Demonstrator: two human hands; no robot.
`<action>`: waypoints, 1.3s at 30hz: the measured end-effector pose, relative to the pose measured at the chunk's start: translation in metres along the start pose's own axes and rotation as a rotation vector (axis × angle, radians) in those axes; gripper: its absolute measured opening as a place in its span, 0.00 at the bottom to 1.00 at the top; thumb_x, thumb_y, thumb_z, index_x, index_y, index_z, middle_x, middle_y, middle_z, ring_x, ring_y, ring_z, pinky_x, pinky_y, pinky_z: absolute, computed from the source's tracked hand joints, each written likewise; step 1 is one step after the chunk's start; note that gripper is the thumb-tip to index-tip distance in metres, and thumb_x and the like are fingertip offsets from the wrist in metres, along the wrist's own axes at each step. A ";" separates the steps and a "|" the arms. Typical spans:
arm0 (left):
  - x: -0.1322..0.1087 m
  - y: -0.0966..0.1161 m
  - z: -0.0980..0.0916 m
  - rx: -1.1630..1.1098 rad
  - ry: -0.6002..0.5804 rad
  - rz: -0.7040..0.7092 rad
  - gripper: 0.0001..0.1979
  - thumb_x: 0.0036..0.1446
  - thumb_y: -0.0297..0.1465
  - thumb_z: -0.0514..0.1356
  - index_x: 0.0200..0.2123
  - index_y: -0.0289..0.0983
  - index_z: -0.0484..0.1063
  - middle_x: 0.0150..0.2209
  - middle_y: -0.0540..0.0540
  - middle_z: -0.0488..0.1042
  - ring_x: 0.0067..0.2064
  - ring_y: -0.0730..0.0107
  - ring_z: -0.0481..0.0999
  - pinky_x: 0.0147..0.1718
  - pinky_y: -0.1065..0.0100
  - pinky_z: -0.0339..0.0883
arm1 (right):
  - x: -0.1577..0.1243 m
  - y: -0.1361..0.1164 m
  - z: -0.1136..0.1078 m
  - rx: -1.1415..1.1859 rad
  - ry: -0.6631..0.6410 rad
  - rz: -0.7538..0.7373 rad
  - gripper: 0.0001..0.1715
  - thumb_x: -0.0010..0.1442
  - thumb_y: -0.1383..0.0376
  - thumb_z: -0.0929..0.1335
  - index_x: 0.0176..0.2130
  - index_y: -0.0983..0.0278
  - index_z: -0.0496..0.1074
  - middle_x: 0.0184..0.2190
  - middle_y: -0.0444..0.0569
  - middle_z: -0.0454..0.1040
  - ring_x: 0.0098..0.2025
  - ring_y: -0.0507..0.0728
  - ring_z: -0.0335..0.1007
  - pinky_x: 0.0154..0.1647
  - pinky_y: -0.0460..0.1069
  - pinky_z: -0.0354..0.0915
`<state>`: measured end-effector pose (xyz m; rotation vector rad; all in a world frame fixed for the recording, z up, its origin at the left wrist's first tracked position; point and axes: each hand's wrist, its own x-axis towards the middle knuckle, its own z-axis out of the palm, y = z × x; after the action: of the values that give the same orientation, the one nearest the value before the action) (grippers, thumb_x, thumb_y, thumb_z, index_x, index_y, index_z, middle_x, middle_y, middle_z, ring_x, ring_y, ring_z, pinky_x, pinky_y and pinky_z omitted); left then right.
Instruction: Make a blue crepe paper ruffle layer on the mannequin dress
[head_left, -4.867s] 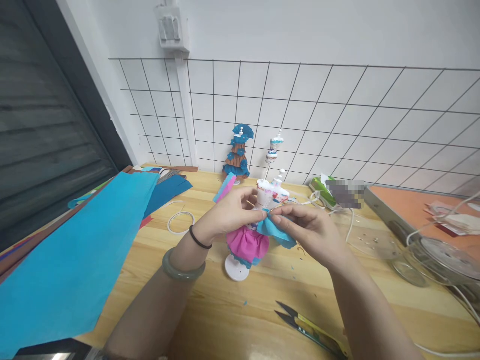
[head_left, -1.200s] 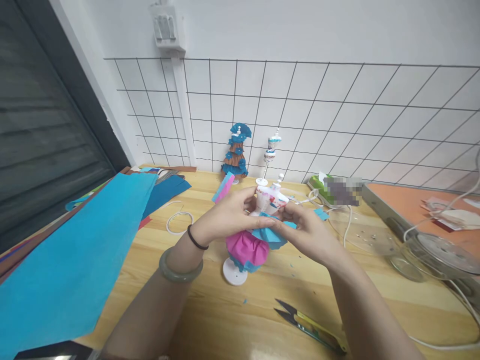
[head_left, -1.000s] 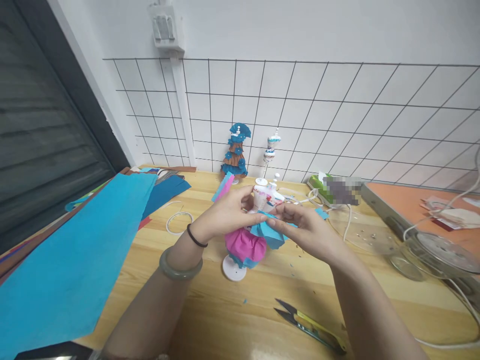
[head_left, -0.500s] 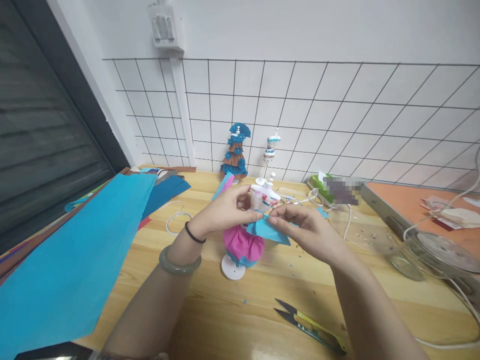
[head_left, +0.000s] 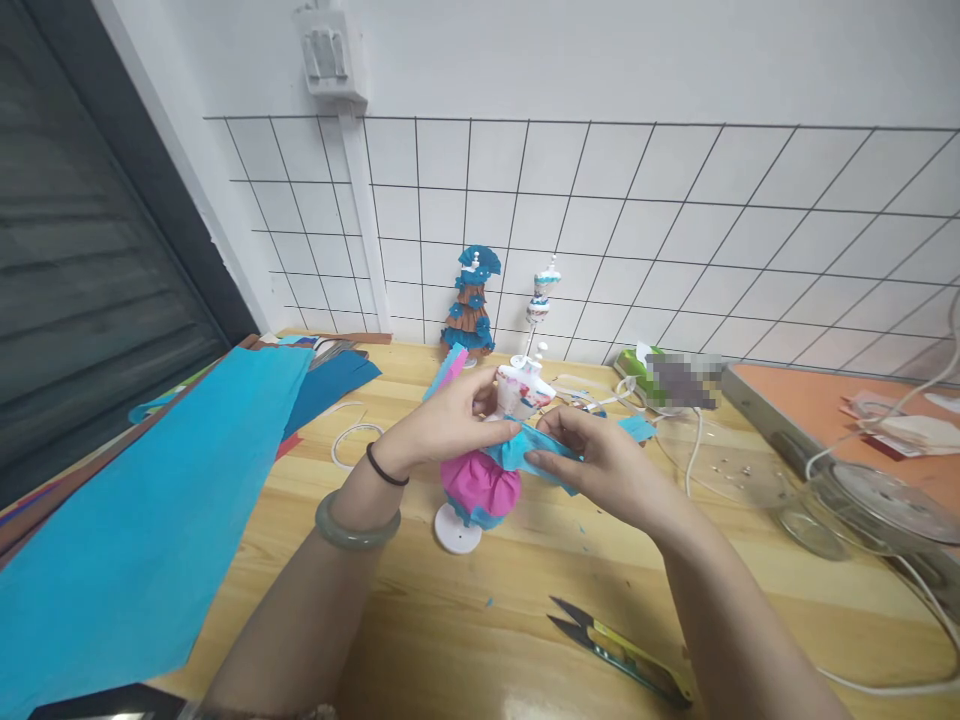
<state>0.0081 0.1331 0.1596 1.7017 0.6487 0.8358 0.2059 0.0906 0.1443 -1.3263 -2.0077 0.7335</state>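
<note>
Left hand (head_left: 450, 425) closes round the waist of a small white mannequin (head_left: 521, 392), thumb pressed on light-blue paper (head_left: 553, 458), the other fingers partly hidden. Right hand (head_left: 604, 458) pinches the same paper farther along, between thumb and curled fingers. The mannequin leans rightward between the hands, with a gathered pink skirt (head_left: 482, 482) and a round white base (head_left: 457, 530) below. Yellow-handled snips (head_left: 626, 655) lie nearer on the wooden table (head_left: 450, 625); a figure in blue and brown ruffles (head_left: 470, 318) stands behind
</note>
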 end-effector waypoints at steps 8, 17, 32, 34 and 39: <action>0.000 -0.002 -0.002 -0.018 -0.033 0.011 0.19 0.49 0.28 0.65 0.45 0.34 0.67 0.40 0.43 0.73 0.44 0.64 0.74 0.42 0.64 0.67 | -0.001 -0.003 -0.002 0.222 -0.062 0.032 0.21 0.62 0.49 0.63 0.31 0.64 0.69 0.23 0.42 0.61 0.23 0.49 0.55 0.20 0.45 0.55; 0.000 -0.005 -0.005 -0.029 -0.064 0.007 0.20 0.50 0.29 0.65 0.46 0.34 0.67 0.41 0.43 0.74 0.45 0.63 0.74 0.44 0.62 0.68 | -0.002 -0.002 -0.002 0.236 -0.050 0.040 0.20 0.60 0.51 0.65 0.31 0.64 0.71 0.23 0.42 0.63 0.23 0.49 0.56 0.20 0.45 0.57; -0.002 -0.003 -0.006 0.038 -0.122 0.003 0.20 0.50 0.29 0.64 0.47 0.35 0.66 0.43 0.42 0.73 0.47 0.62 0.74 0.44 0.61 0.69 | -0.004 -0.008 -0.004 0.335 -0.089 0.024 0.16 0.58 0.54 0.68 0.33 0.64 0.75 0.24 0.44 0.67 0.24 0.49 0.57 0.21 0.45 0.56; -0.002 -0.002 -0.006 0.055 -0.127 0.000 0.19 0.50 0.29 0.64 0.47 0.35 0.66 0.43 0.42 0.73 0.47 0.61 0.74 0.44 0.61 0.69 | -0.003 -0.007 -0.003 0.329 -0.058 0.020 0.15 0.57 0.54 0.69 0.33 0.64 0.76 0.25 0.45 0.68 0.24 0.49 0.58 0.20 0.45 0.56; -0.003 -0.001 -0.006 0.066 -0.139 0.003 0.19 0.51 0.28 0.63 0.47 0.36 0.65 0.43 0.42 0.73 0.47 0.61 0.74 0.43 0.60 0.69 | -0.001 -0.005 0.004 0.366 0.018 0.031 0.14 0.56 0.55 0.70 0.32 0.64 0.75 0.25 0.44 0.69 0.24 0.49 0.58 0.21 0.45 0.55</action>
<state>0.0015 0.1343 0.1588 1.8033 0.5847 0.6983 0.2004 0.0877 0.1454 -1.1431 -1.7366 1.0418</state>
